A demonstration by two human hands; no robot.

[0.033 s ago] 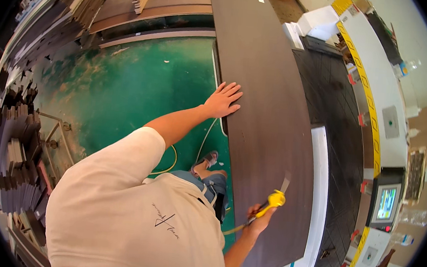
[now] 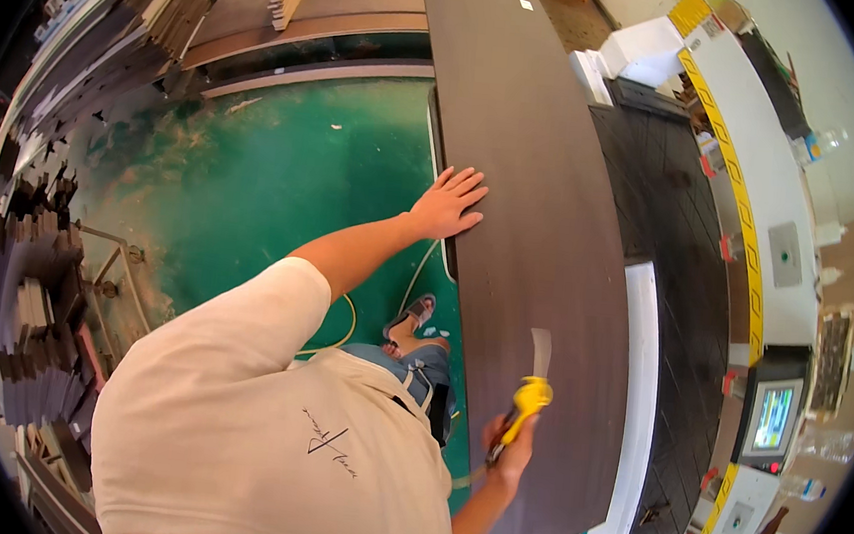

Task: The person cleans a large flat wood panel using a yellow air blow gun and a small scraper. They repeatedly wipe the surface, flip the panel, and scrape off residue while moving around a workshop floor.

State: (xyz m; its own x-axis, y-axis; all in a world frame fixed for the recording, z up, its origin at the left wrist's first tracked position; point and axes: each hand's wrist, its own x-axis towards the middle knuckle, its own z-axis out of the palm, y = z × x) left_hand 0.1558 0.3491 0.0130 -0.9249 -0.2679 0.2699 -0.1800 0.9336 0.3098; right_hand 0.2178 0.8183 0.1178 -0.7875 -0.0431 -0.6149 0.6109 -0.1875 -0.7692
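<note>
A long dark brown panel (image 2: 542,206) runs from the far edge down to the near right. My left hand (image 2: 446,203) lies flat on its left edge, fingers spread and holding nothing. Over the panel's near part, my right hand (image 2: 510,452) is closed round a yellow air blow gun (image 2: 533,397). A pale, blurred strip, seemingly its nozzle, points away from me. The thin hose at the back of the gun is smeared by motion, and my fingers partly hide the grip.
Beyond the panel's right side is a dark conveyor bed (image 2: 661,205), then a white machine with a small screen (image 2: 773,417). Stacked boards (image 2: 35,337) and a metal cart frame (image 2: 116,268) stand at left. A yellow hose (image 2: 347,323) lies on the green floor (image 2: 263,184).
My right hand has swung the blow gun to the left across the panel, and its tip now points more straight ahead. My left hand has kept its place on the panel.
</note>
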